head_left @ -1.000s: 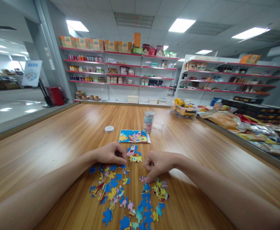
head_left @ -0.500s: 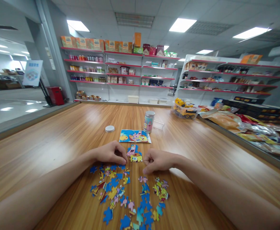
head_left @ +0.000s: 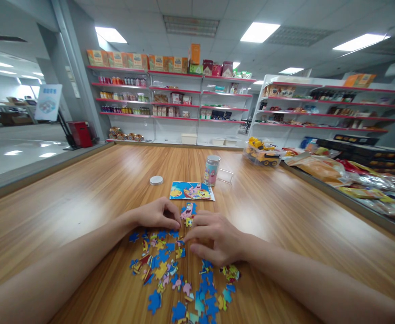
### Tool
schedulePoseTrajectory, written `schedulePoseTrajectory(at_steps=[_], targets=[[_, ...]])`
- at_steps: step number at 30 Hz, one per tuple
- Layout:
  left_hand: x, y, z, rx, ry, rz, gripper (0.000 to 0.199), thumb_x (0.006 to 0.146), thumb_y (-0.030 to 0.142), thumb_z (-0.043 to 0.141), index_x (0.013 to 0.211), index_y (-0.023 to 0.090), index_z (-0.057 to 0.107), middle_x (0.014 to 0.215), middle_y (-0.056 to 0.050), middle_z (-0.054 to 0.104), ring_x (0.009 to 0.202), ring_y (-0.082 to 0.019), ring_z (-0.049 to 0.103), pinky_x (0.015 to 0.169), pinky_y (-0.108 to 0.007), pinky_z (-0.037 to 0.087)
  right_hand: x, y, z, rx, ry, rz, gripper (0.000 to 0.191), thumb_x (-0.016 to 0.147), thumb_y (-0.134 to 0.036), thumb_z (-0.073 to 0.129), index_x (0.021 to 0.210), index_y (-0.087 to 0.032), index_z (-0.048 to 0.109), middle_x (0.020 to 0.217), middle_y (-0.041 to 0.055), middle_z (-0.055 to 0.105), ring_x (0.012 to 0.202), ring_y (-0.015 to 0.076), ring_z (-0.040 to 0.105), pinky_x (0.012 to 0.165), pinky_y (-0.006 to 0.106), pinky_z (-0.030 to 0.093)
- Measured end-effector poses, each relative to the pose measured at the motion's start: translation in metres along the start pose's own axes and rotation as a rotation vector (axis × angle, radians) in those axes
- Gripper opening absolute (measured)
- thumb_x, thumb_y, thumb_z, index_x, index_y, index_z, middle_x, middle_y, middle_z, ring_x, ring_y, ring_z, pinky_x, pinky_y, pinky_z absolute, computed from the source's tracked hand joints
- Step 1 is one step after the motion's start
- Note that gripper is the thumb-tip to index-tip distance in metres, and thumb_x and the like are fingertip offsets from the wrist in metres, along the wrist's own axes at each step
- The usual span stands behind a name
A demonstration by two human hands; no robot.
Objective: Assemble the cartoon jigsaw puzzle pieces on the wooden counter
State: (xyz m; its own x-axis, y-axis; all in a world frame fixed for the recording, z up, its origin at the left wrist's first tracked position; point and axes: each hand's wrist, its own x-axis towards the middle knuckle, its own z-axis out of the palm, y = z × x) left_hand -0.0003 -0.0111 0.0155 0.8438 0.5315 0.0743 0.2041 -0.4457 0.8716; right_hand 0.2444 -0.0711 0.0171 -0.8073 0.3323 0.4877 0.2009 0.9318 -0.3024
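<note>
My left hand (head_left: 159,213) rests on the table with its fingers curled, thumb and index tips together beside the joined jigsaw pieces (head_left: 188,209); anything between them is too small to make out. Those pieces show a pink and a yellow cartoon figure, and my right hand (head_left: 214,236) partly hides them. Its fingers are apart, the index fingertip close to a loose jigsaw piece (head_left: 180,253) in the left pile. Many loose blue, yellow and pink jigsaw pieces (head_left: 155,300) lie nearer to me. Just beyond my hands is the picture card (head_left: 187,191).
A printed can (head_left: 211,171) stands behind the card's right end, near a wire stand (head_left: 226,175). Left of the card lies a silver lid (head_left: 156,180). Toy trucks fill a clear bin (head_left: 263,155) at the back right, beside packaged snacks (head_left: 322,168). Stocked shelves (head_left: 175,90) stand behind.
My right hand has moved left across the joined pieces and opened from a closed curl, now covering part of them. My left hand has stayed nearly still.
</note>
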Motion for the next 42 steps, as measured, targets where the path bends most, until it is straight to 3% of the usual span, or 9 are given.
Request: schedulePoseTrajectory(at_steps=[2, 5, 8, 12, 23, 29, 35, 42], targets=[[0.0, 0.0, 0.0, -0.003, -0.001, 0.011, 0.02, 0.082, 0.03, 0.073, 0.086, 0.011, 0.076, 0.082, -0.007, 0.072, 0.072, -0.015, 0.063, 0.068, -0.022, 0.049, 0.003, -0.002, 0.002, -0.02, -0.018, -0.092, 0.023, 0.085, -0.028, 0.058, 0.1, -0.017, 0.071, 0.092, 0.0081, 0.064, 0.087, 0.0192, 0.058, 0.081, 0.035, 0.047], [0.001, 0.0, 0.0, 0.008, 0.001, 0.014, 0.02, 0.082, 0.03, 0.073, 0.085, 0.011, 0.076, 0.081, -0.007, 0.072, 0.072, -0.015, 0.063, 0.068, -0.021, 0.048, 0.004, -0.001, 0.004, -0.019, -0.055, -0.13, 0.021, 0.086, -0.027, 0.058, 0.097, -0.015, 0.071, 0.095, 0.0099, 0.063, 0.092, 0.0199, 0.058, 0.089, 0.038, 0.047], [0.001, 0.0, 0.0, 0.01, -0.001, 0.012, 0.02, 0.082, 0.03, 0.072, 0.085, 0.011, 0.076, 0.08, -0.006, 0.072, 0.071, -0.015, 0.062, 0.066, -0.021, 0.048, 0.004, -0.003, 0.002, -0.042, -0.075, -0.13, 0.024, 0.089, -0.026, 0.054, 0.1, -0.014, 0.071, 0.097, 0.0107, 0.063, 0.096, 0.0207, 0.056, 0.092, 0.04, 0.046], [0.002, 0.001, 0.001, -0.005, 0.0, 0.024, 0.021, 0.083, 0.032, 0.072, 0.083, 0.011, 0.075, 0.078, -0.006, 0.071, 0.07, -0.015, 0.063, 0.067, -0.021, 0.048, 0.005, -0.009, 0.0, -0.084, -0.162, -0.158, 0.036, 0.094, -0.04, 0.053, 0.119, -0.018, 0.066, 0.12, 0.0113, 0.058, 0.11, 0.0243, 0.048, 0.101, 0.045, 0.039], [0.002, 0.001, 0.002, 0.013, -0.011, 0.016, 0.024, 0.084, 0.033, 0.071, 0.083, 0.01, 0.075, 0.077, -0.006, 0.071, 0.069, -0.015, 0.062, 0.064, -0.021, 0.047, 0.006, -0.019, -0.002, -0.092, -0.28, -0.179, 0.037, 0.095, -0.045, 0.055, 0.123, -0.023, 0.064, 0.139, 0.0063, 0.052, 0.121, 0.0235, 0.043, 0.109, 0.044, 0.031], [0.002, 0.002, 0.002, 0.004, -0.011, 0.022, 0.028, 0.083, 0.038, 0.071, 0.083, 0.01, 0.075, 0.077, -0.006, 0.071, 0.07, -0.016, 0.062, 0.065, -0.022, 0.048, 0.006, -0.017, 0.0, -0.069, -0.263, -0.169, 0.038, 0.094, -0.047, 0.054, 0.119, -0.021, 0.066, 0.136, 0.0073, 0.056, 0.122, 0.0235, 0.044, 0.109, 0.044, 0.031], [0.002, 0.002, 0.001, 0.008, -0.005, 0.026, 0.026, 0.084, 0.036, 0.071, 0.083, 0.01, 0.075, 0.078, -0.006, 0.071, 0.07, -0.015, 0.062, 0.065, -0.021, 0.047, 0.009, -0.024, 0.002, 0.026, -0.302, -0.169, 0.049, 0.096, -0.047, 0.05, 0.136, -0.019, 0.054, 0.136, 0.0076, 0.058, 0.131, 0.0249, 0.042, 0.112, 0.044, 0.026], [0.003, -0.003, 0.002, -0.016, 0.021, 0.012, 0.028, 0.082, 0.038, 0.073, 0.081, 0.01, 0.075, 0.077, -0.006, 0.072, 0.069, -0.015, 0.063, 0.066, -0.022, 0.049, 0.01, -0.026, 0.001, 0.041, -0.311, -0.155, 0.043, 0.096, -0.044, 0.051, 0.13, -0.019, 0.059, 0.132, 0.0054, 0.061, 0.133, 0.0234, 0.041, 0.113, 0.042, 0.026]])
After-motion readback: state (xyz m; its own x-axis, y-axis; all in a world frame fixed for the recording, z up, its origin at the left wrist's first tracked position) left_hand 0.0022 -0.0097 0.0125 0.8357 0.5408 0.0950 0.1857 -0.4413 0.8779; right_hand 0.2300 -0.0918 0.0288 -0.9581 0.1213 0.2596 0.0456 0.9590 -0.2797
